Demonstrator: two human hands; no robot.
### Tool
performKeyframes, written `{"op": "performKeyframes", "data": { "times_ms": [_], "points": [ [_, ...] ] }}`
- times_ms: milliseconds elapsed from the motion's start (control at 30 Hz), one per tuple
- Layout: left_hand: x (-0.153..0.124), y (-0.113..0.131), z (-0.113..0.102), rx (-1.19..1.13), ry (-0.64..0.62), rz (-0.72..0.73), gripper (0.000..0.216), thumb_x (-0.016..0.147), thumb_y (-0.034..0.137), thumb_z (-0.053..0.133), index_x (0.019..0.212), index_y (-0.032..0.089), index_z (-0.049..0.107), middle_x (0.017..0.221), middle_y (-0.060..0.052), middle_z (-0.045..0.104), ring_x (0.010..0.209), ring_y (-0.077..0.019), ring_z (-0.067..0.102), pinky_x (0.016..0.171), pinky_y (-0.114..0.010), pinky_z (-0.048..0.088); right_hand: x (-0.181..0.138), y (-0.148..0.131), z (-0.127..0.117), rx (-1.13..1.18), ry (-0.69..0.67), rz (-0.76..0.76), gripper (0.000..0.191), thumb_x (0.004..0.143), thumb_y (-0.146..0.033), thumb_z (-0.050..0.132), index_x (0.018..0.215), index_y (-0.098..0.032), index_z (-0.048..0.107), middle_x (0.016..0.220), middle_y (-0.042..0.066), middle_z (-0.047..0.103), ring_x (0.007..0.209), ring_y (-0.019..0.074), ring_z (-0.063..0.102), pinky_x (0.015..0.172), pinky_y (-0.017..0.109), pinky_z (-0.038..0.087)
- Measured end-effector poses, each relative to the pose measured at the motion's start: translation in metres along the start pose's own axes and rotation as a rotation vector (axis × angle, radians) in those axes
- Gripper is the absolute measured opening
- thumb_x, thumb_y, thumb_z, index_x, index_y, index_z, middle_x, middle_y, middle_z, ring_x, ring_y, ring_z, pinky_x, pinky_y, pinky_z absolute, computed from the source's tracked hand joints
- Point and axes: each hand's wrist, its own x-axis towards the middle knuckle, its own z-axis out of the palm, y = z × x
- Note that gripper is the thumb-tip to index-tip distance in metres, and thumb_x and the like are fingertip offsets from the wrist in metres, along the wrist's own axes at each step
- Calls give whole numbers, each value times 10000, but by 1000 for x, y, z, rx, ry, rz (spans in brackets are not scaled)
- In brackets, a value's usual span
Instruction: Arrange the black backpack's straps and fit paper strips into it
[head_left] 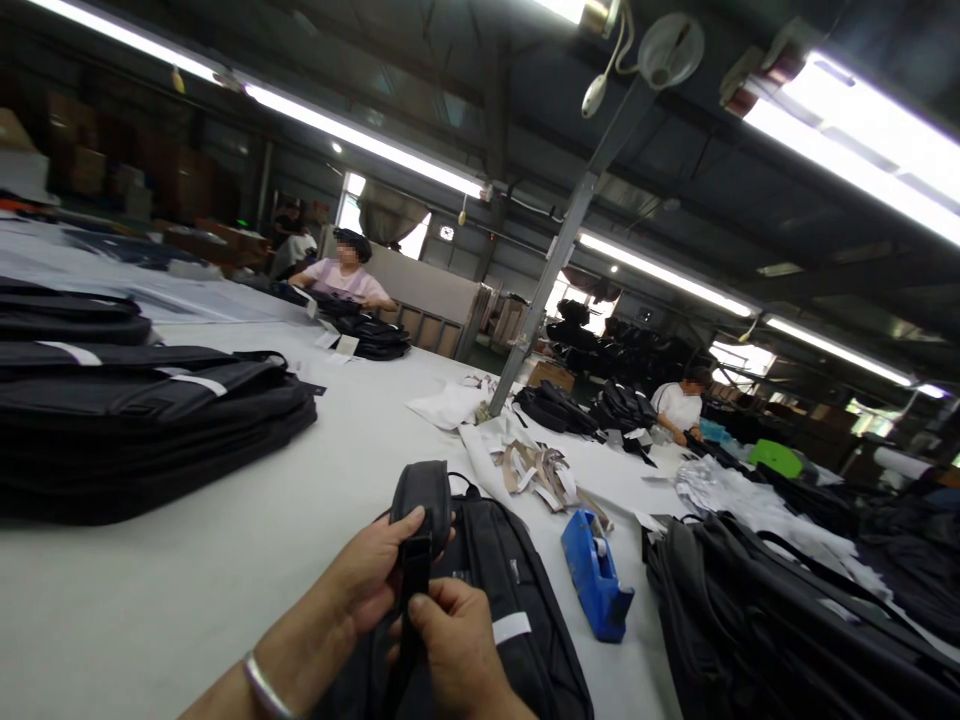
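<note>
My left hand (367,580) and my right hand (457,650) both grip the black padded shoulder strap (424,500) of a black bag (517,600) lying on the white table (225,570) in front of me. The left thumb presses on the strap's webbing just below the pad. My right hand pinches the webbing lower down. A silver bracelet sits on my left wrist. The bag shows a white label on its side.
A blue tape dispenser (596,575) lies right of the bag. A stack of black bags (142,420) fills the left, another pile (787,620) the right. Paper tags (540,470) lie beyond. A slanted metal pole (555,260) rises mid-table. Two people (345,275) work farther along.
</note>
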Motion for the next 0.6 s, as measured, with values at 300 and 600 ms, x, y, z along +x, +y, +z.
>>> {"op": "performKeyframes", "data": {
  "times_ms": [300,600],
  "points": [
    [4,-4,-8,24,-33,-12,132,859,225,653,823,98,665,732,-138,735,567,-188,665,474,-239,547,0,6,-4,-63,-105,-112,360,721,-463,710,811,-115,719,645,52,684,492,137,572,546,271,480],
    [9,-4,-9,23,-56,-2,211,847,272,673,931,80,694,737,-130,739,577,-181,664,503,-236,544,7,0,1,-80,-77,-180,300,742,-407,714,816,-117,733,674,54,687,626,171,620,637,281,497]
  ]
}}
